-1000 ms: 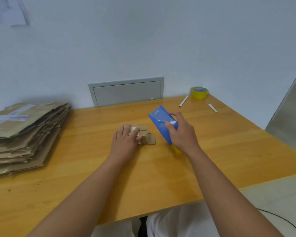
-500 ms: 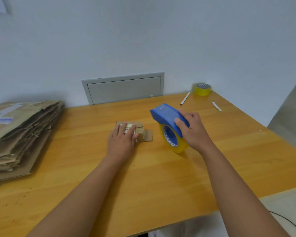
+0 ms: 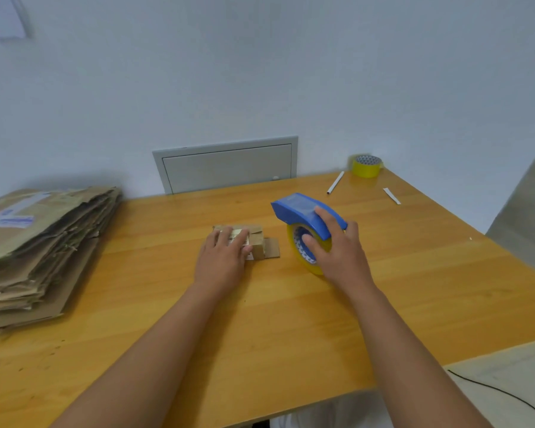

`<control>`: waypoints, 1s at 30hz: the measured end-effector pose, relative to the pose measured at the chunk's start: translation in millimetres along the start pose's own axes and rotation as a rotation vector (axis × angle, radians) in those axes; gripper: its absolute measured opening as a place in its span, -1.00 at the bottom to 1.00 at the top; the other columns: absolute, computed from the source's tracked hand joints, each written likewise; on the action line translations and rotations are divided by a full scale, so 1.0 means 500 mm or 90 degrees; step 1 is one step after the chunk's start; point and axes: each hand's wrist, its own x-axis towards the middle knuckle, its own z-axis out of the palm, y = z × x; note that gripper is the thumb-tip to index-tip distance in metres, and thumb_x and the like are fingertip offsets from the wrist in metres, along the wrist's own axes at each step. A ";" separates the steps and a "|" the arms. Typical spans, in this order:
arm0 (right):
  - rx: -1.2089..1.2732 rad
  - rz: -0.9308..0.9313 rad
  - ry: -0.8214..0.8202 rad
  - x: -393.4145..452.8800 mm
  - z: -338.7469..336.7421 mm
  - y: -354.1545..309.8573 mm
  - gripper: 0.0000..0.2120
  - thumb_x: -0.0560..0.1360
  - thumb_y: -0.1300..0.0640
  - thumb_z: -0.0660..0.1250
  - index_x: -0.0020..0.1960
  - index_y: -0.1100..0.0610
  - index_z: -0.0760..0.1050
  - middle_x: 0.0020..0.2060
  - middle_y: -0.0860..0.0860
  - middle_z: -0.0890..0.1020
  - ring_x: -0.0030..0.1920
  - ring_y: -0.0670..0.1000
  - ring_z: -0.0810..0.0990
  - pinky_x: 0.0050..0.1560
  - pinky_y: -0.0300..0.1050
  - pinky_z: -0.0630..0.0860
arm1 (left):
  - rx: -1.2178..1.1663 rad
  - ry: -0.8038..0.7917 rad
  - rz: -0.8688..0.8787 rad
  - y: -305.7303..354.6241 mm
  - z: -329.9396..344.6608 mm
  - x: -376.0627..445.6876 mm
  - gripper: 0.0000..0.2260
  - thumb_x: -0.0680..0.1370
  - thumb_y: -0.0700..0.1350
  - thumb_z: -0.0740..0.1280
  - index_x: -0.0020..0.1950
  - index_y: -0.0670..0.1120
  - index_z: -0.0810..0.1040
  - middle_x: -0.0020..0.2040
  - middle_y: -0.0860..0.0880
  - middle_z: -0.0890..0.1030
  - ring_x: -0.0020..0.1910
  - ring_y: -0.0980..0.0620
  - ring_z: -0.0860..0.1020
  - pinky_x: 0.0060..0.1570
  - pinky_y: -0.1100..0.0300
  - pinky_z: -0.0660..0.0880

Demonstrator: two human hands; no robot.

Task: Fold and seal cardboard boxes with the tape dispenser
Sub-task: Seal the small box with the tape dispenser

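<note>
Since half a second ago the tape dispenser (image 3: 309,217) has settled lower and a little to the right, its yellow roll now resting on the wooden surface (image 3: 291,319) with the blue nose pointing up and left, whereas a second ago it was tilted in the air just beside the box. The right hand (image 3: 337,254) grips it: the forefinger lies along the blue cover and the thumb reaches into the core of the roll. The left hand (image 3: 223,261) has barely shifted; it lies flat, fingers straight and close together, pressing down on the small cardboard box (image 3: 257,242), which sits near the middle of the surface, just left of the dispenser and apart from it. One brown flap sticks out from the box on its right side, lying flat toward the dispenser. A stack of flattened cardboard (image 3: 40,251) fills the left edge of the surface. At the far right corner stand a spare yellow tape roll (image 3: 366,165), a white pen (image 3: 335,182) and a small white strip (image 3: 392,196).
</note>
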 end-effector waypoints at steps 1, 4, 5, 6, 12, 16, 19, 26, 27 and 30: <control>0.028 0.001 0.013 0.003 0.000 -0.003 -0.49 0.59 -0.11 0.29 0.51 -0.19 0.26 0.18 0.00 0.26 0.05 0.04 0.43 0.01 -0.16 0.37 | -0.002 -0.002 0.004 -0.001 -0.001 -0.002 -0.58 0.70 0.11 0.01 0.56 0.12 0.22 0.57 -0.03 0.20 0.54 -0.13 0.09 0.46 0.01 0.12; 0.111 0.010 0.008 0.016 -0.001 -0.008 -0.56 0.60 0.01 0.32 0.45 -0.16 0.36 0.13 0.03 0.30 0.10 0.07 0.44 0.07 -0.19 0.34 | -0.010 -0.007 0.029 -0.009 -0.006 -0.011 -0.60 0.70 0.09 0.03 0.55 0.13 0.25 0.57 0.01 0.21 0.54 -0.10 0.09 0.45 0.02 0.11; 0.142 0.007 -0.001 0.021 0.001 -0.011 -0.57 0.59 0.03 0.34 0.44 -0.17 0.38 0.13 0.04 0.32 0.11 0.06 0.45 0.09 -0.21 0.35 | -0.012 -0.009 0.034 -0.012 -0.007 -0.013 -0.61 0.70 0.09 0.03 0.55 0.15 0.25 0.57 0.02 0.21 0.54 -0.09 0.09 0.44 0.01 0.09; 0.170 -0.001 -0.007 0.026 0.002 -0.014 -0.57 0.59 0.06 0.36 0.42 -0.18 0.39 0.14 0.05 0.34 0.11 0.04 0.46 0.09 -0.25 0.35 | -0.009 -0.011 0.037 -0.015 -0.008 -0.015 -0.61 0.70 0.10 0.02 0.54 0.17 0.25 0.58 0.04 0.20 0.55 -0.07 0.09 0.43 -0.01 0.06; 0.237 -0.089 -0.103 0.081 0.010 -0.039 -0.56 0.56 0.16 0.40 0.32 -0.24 0.43 0.18 0.06 0.41 0.12 -0.23 0.46 0.01 -0.59 0.31 | -0.086 -0.009 0.030 -0.027 -0.026 -0.008 -0.62 0.67 0.10 0.12 0.43 -0.02 0.35 0.46 0.02 0.40 0.49 -0.03 0.21 0.38 0.02 0.10; 0.224 -0.112 -0.165 0.110 0.008 -0.031 -0.57 0.57 0.16 0.39 0.35 -0.21 0.46 0.21 0.06 0.45 0.19 -0.18 0.46 0.15 -0.39 0.35 | -0.227 -0.001 -0.003 -0.034 -0.043 0.006 -0.71 0.67 0.00 0.15 0.33 -0.06 0.47 0.26 0.01 0.55 0.33 -0.05 0.38 0.20 0.08 0.28; 0.198 -0.124 -0.191 0.118 0.000 -0.012 -0.57 0.57 0.17 0.39 0.33 -0.21 0.46 0.19 0.05 0.45 0.18 -0.18 0.46 0.14 -0.41 0.34 | -0.210 0.009 -0.021 -0.035 -0.049 0.014 -0.67 0.66 -0.03 0.16 0.41 -0.06 0.42 0.23 -0.03 0.57 0.22 -0.08 0.46 0.09 0.07 0.33; 0.193 -0.138 -0.236 0.116 0.000 0.009 -0.55 0.57 0.19 0.38 0.25 -0.31 0.43 0.13 0.03 0.40 0.13 -0.16 0.45 0.03 -0.53 0.35 | -0.237 0.010 -0.022 -0.026 -0.042 0.027 -0.61 0.64 -0.14 0.23 0.48 -0.04 0.35 0.38 -0.03 0.49 0.34 -0.05 0.40 0.24 0.08 0.34; 0.190 -0.143 -0.243 0.118 -0.001 0.009 -0.55 0.57 0.19 0.38 0.25 -0.32 0.43 0.14 0.03 0.40 0.14 -0.16 0.45 0.03 -0.53 0.35 | -0.254 0.026 -0.034 -0.020 -0.043 0.028 -0.61 0.63 -0.18 0.21 0.47 -0.04 0.37 0.38 -0.02 0.49 0.34 -0.05 0.41 0.23 0.09 0.36; 0.184 -0.153 -0.258 0.123 -0.004 0.012 -0.55 0.58 0.18 0.37 0.25 -0.33 0.41 0.17 0.03 0.39 0.16 -0.15 0.44 0.03 -0.53 0.36 | -0.287 0.190 -0.070 0.011 -0.060 0.029 -0.69 0.61 -0.23 0.19 0.33 -0.08 0.52 0.26 -0.02 0.57 0.25 -0.03 0.49 0.12 0.12 0.41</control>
